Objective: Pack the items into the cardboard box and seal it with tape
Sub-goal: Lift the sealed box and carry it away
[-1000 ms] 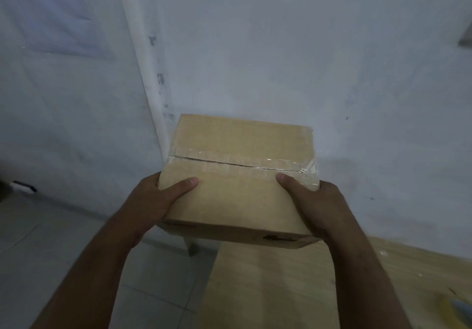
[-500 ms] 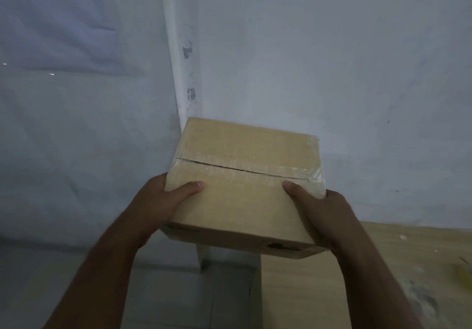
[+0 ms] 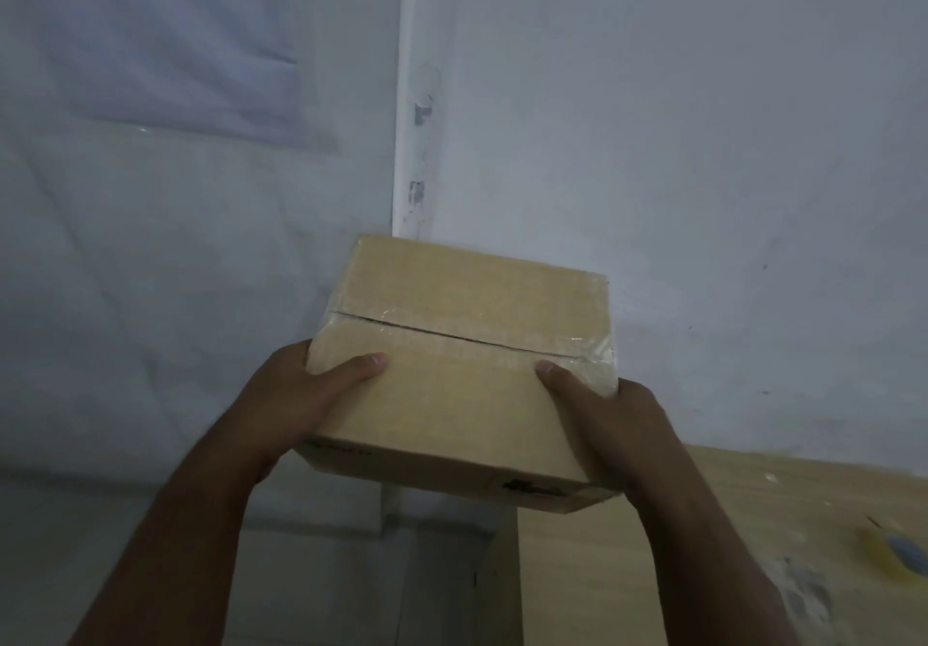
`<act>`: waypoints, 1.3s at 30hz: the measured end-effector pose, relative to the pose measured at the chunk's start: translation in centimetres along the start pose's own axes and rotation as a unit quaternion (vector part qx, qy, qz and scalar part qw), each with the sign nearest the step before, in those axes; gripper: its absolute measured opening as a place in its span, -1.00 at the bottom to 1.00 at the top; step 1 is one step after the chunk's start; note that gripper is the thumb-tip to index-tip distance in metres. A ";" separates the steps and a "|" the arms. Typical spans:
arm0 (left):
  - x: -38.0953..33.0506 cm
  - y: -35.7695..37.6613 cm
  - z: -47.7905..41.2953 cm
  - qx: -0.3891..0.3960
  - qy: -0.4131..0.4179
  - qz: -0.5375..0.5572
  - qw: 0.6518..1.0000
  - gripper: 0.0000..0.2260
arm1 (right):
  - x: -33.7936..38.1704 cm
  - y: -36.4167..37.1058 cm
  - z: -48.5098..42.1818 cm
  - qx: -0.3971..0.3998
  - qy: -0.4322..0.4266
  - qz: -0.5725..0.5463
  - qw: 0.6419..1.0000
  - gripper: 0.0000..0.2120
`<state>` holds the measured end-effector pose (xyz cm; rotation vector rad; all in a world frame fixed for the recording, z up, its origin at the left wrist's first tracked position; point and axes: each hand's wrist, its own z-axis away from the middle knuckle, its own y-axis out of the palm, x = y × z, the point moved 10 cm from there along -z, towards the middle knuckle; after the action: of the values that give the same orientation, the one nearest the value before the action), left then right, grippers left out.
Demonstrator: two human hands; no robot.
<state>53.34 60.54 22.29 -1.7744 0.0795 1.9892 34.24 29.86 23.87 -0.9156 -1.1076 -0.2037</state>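
Note:
A closed cardboard box (image 3: 467, 394) is held up in the air in front of a white wall. Clear tape runs along the seam between its two top flaps and wraps over the right edge. My left hand (image 3: 306, 394) grips the box's left side with the thumb lying on top. My right hand (image 3: 607, 419) grips the right side, its thumb also on the top flap. The fingers of both hands are hidden under and behind the box. The contents are not visible.
A light wooden table (image 3: 703, 545) lies below and to the right, its left edge under the box. A yellow and grey tool (image 3: 899, 552) rests near its right edge. A white pipe (image 3: 409, 118) runs down the wall. Tiled floor (image 3: 100, 545) shows at lower left.
The box has stayed in both hands with the same grip. The view has swung left and up, so the table has slid right and more wall shows.

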 end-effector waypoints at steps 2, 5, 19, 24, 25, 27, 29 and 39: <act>-0.3 -0.5 1.0 -0.002 0.005 -0.004 1.000 -0.59 | 0.0 0.0 0.5 0.001 -0.005 -0.004 1.000 -0.56; -0.5 -1.0 2.8 -0.013 0.014 -0.001 1.000 -0.65 | 0.0 0.2 1.6 0.001 -0.016 -0.014 1.000 -0.57; 1.8 -7.5 6.7 -0.066 -0.010 -0.006 0.998 -0.56 | 2.5 5.5 4.8 0.058 -0.022 0.002 0.998 -0.54; 2.1 -12.0 3.9 -0.056 -0.005 -0.017 0.998 -0.51 | 5.6 9.2 3.9 0.042 -0.023 0.027 0.999 -0.34; 2.0 -13.4 3.0 -0.052 -0.001 -0.022 0.998 -0.52 | 6.5 10.2 3.6 0.034 -0.019 0.028 0.999 -0.32; 1.7 -15.6 1.6 -0.041 0.003 -0.027 0.999 -0.58 | 7.9 12.2 3.4 0.028 -0.011 0.028 0.999 -0.31; 1.6 -17.3 0.3 -0.028 0.008 -0.033 0.999 -0.63 | 9.1 14.0 3.7 0.030 -0.001 0.027 0.999 -0.24; 3.1 -28.0 -5.9 0.013 0.022 -0.046 0.999 -0.71 | 15.2 23.9 5.4 0.004 0.029 0.021 0.999 -0.28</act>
<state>69.20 84.28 25.73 -1.7716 0.0368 1.8768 51.14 53.20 24.66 -0.9184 -1.0342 -0.1907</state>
